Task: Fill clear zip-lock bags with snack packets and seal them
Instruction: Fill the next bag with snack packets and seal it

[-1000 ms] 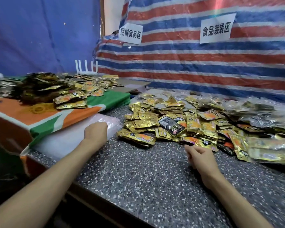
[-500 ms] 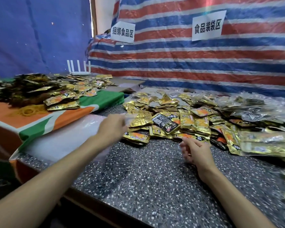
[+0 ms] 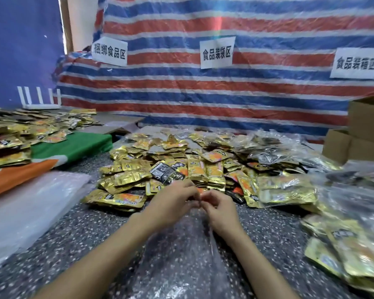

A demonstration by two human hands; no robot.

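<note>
Left hand [image 3: 171, 203] and right hand [image 3: 219, 209], fingers curled: I saw both pinching the far edge of the clear bag [image 3: 181, 260], just beside the snack packets [image 3: 203, 169].

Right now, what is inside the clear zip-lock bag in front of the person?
The clear plastic zip-lock bag looks empty: only the speckled grey counter shows through it. The left hand and right hand pinch its mouth, covering that edge.
</note>
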